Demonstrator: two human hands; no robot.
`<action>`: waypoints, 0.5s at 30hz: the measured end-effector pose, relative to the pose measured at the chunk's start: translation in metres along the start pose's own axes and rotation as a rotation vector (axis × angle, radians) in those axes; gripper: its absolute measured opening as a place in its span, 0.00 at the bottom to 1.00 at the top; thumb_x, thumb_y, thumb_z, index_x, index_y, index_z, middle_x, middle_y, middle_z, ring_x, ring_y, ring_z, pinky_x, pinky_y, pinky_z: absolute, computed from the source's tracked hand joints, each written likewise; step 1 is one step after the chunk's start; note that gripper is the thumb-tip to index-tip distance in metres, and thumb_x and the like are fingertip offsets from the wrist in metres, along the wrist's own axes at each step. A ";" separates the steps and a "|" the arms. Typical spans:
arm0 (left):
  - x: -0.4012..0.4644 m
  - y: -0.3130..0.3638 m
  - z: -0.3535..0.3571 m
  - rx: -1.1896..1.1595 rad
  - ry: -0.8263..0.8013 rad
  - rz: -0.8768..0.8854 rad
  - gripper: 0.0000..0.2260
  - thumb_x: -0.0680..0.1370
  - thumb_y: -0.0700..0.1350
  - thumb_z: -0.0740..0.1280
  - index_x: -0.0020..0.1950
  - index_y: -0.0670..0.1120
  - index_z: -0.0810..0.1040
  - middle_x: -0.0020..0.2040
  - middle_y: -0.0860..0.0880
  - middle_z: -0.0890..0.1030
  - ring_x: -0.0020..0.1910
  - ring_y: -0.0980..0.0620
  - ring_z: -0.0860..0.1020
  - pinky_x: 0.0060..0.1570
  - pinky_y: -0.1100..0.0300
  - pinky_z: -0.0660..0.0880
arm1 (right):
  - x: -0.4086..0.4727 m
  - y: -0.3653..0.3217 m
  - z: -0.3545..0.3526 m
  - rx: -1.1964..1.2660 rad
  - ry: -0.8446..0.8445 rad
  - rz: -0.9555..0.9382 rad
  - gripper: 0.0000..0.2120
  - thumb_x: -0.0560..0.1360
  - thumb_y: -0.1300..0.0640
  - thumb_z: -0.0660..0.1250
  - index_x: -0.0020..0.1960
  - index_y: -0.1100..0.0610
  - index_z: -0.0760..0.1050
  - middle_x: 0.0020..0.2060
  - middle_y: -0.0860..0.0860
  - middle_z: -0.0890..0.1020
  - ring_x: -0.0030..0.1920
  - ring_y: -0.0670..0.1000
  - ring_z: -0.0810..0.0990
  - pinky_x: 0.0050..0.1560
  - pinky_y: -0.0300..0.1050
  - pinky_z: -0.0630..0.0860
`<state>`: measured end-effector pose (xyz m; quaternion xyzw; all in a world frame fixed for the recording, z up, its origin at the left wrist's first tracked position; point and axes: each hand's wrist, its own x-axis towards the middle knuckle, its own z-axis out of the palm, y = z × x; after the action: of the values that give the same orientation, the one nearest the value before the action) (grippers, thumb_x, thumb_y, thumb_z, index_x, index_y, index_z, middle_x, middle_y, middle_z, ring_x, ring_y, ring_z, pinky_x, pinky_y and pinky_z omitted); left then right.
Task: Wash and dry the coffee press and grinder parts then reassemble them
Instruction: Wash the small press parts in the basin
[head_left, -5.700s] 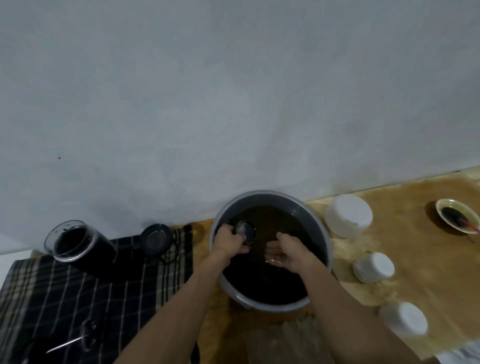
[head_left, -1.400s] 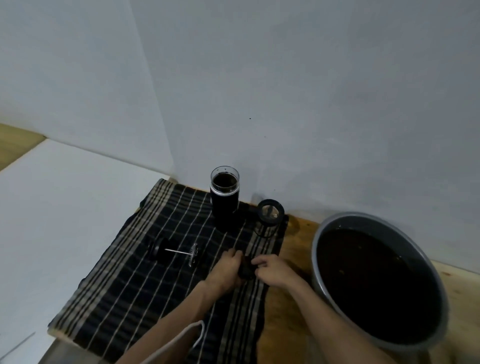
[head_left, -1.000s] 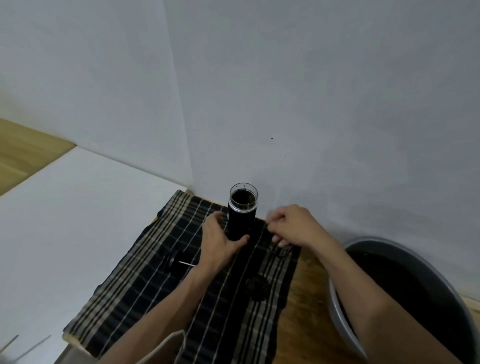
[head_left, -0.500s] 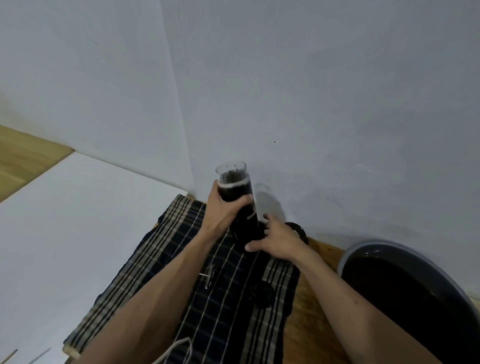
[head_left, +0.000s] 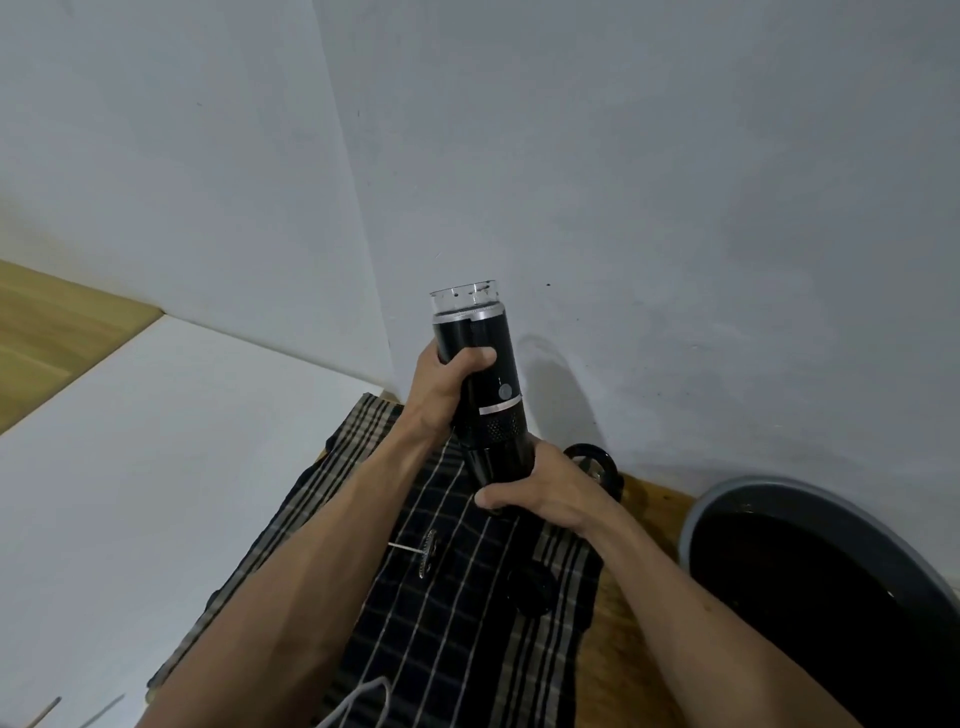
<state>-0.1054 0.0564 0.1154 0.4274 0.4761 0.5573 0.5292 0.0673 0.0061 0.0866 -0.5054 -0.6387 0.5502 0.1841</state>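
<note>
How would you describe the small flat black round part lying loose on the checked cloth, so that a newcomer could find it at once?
Start at the dark checked cloth spread beside the grey basin. Near the cloth's right edge, below the right hand, lies a flat black round part. Unlike the wire-stemmed metal plunger to its left, it has no stem and is matte black.

Your left hand (head_left: 448, 385) wraps the upper body of the grinder (head_left: 480, 384), raised and nearly upright above the cloth (head_left: 457, 613). Your right hand (head_left: 545, 491) grips its base. Below that grip lie a plunger (head_left: 425, 552) and a cap (head_left: 531, 588); the basin (head_left: 727, 499) sits to its right.
</note>
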 end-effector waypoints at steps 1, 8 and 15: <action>-0.002 0.002 0.004 0.042 0.033 0.011 0.27 0.65 0.52 0.75 0.57 0.37 0.78 0.45 0.41 0.84 0.45 0.41 0.83 0.47 0.46 0.80 | 0.002 0.003 0.001 -0.018 0.028 0.014 0.30 0.63 0.48 0.83 0.60 0.48 0.75 0.51 0.48 0.85 0.50 0.47 0.84 0.56 0.50 0.82; 0.011 0.016 -0.006 0.025 0.237 0.078 0.23 0.69 0.51 0.75 0.59 0.42 0.78 0.49 0.46 0.86 0.47 0.48 0.85 0.47 0.53 0.82 | -0.002 0.026 0.001 -0.064 0.044 0.086 0.42 0.59 0.45 0.85 0.68 0.45 0.71 0.59 0.41 0.80 0.59 0.45 0.80 0.64 0.50 0.79; 0.005 -0.035 -0.023 0.456 0.190 -0.044 0.27 0.65 0.45 0.83 0.60 0.49 0.76 0.51 0.53 0.84 0.49 0.56 0.83 0.46 0.63 0.79 | -0.006 0.026 -0.002 -0.166 0.103 0.000 0.45 0.60 0.39 0.83 0.72 0.40 0.68 0.64 0.43 0.69 0.67 0.48 0.70 0.67 0.50 0.72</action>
<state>-0.1216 0.0595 0.0769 0.4709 0.6464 0.4616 0.3839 0.0828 -0.0010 0.0666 -0.5466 -0.6718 0.4685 0.1742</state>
